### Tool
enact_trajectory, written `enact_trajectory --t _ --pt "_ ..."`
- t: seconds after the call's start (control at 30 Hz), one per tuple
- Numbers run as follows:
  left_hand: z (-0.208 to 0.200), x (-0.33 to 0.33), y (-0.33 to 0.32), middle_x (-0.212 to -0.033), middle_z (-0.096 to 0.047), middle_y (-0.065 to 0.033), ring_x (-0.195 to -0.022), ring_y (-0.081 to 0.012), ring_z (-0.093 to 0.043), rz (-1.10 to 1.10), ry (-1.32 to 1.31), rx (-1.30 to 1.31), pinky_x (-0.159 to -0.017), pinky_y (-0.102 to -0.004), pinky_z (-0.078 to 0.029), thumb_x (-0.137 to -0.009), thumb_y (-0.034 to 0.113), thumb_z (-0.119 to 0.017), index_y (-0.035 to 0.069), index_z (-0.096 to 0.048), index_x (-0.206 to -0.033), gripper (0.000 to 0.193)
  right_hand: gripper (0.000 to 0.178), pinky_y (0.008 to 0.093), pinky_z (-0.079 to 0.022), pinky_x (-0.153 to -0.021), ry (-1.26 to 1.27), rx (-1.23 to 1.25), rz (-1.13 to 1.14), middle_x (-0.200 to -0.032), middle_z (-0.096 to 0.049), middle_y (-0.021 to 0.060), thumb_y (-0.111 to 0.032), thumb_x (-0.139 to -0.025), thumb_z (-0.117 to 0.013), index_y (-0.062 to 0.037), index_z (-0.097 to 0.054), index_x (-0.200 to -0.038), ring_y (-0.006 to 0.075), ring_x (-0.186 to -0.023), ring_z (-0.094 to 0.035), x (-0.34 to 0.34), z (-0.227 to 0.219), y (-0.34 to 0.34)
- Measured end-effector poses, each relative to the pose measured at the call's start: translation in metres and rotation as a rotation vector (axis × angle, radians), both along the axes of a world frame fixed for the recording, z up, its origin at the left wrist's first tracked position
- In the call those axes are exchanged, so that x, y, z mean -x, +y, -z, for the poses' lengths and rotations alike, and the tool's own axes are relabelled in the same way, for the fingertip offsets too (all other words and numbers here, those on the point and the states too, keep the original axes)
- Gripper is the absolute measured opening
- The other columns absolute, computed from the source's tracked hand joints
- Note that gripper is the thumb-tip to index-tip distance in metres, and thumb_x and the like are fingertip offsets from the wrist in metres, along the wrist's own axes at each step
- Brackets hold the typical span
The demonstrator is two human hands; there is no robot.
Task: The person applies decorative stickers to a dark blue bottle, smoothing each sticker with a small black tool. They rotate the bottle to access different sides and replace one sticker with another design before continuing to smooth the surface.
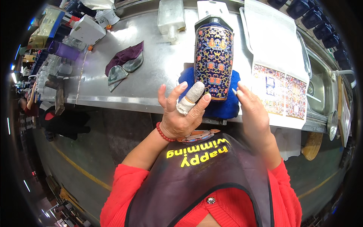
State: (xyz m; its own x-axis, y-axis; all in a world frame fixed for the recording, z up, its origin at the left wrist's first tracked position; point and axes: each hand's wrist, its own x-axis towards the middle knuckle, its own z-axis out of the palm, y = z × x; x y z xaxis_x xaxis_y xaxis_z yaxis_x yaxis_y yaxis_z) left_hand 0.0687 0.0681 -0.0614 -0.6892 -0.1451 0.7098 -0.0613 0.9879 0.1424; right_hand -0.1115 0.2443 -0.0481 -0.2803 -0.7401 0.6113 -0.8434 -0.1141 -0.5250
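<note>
A dark blue vase (214,56) covered in a colourful floral pattern lies in front of me, its neck pointing away. Its near end rests on a blue cloth pad (223,109). My left hand (181,113) is just left of the vase's near end, fingers spread. A grey-white fabric sleeve (192,96) covers its index finger, whose tip overlaps the vase edge; I cannot tell whether it touches. To the right of the pad is my right hand (254,111), slightly blurred, fingers stretched out toward the vase, with nothing visible in them.
On the metal worktable (151,79), a purple and grey cloth (126,63) lies left. A clear bottle-shaped container (171,19) stands behind. Patterned decal sheets (280,90) on white paper lie right, near a sink (319,83). A purple bottle (62,50) and white box (87,31) stand far left.
</note>
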Motion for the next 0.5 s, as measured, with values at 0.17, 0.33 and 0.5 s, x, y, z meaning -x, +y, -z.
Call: enact_trajectory --t 0.17,0.33,0.5 --pt "0.003 0.003 0.006 -0.127 -0.063 -0.0029 -0.128 -0.0278 -0.048 -0.025 0.021 0.055 -0.118 -0.0604 -0.017 -0.084 0.014 -0.072 0.024 -0.074 -0.124 0.041 0.045 0.04 -0.055 -0.092 -0.173 -0.043 0.067 -0.124 -0.067 0.0258 0.015 -0.088 -0.056 0.0056 -0.059 -0.131 0.0362 -0.107 -0.069 -0.011 -0.002 0.01" --pt "-0.007 0.003 -0.005 -0.131 -0.062 -0.0074 -0.133 -0.0353 -0.04 0.004 -0.082 -0.189 -0.118 -0.0605 -0.015 -0.081 0.024 -0.073 0.014 -0.067 -0.135 0.055 0.03 0.027 -0.051 -0.076 -0.538 -0.109 0.318 -0.097 -0.065 0.0108 -0.01 -0.099 -0.059 0.0037 -0.061 -0.126 0.0158 -0.082 -0.061 -0.005 -0.021 0.015" --pt "-0.026 0.015 -0.028 -0.139 -0.061 -0.013 -0.139 -0.0387 -0.035 -0.105 -0.207 -0.079 -0.117 -0.0645 -0.004 -0.079 0.039 -0.076 0.011 -0.057 -0.145 0.074 0.027 0.0243 -0.048 -0.086 -0.951 -0.049 0.165 -0.108 -0.062 0.005 -0.005 -0.095 -0.062 0.0016 -0.059 -0.121 0.0097 -0.097 -0.057 -0.003 -0.022 0.007"
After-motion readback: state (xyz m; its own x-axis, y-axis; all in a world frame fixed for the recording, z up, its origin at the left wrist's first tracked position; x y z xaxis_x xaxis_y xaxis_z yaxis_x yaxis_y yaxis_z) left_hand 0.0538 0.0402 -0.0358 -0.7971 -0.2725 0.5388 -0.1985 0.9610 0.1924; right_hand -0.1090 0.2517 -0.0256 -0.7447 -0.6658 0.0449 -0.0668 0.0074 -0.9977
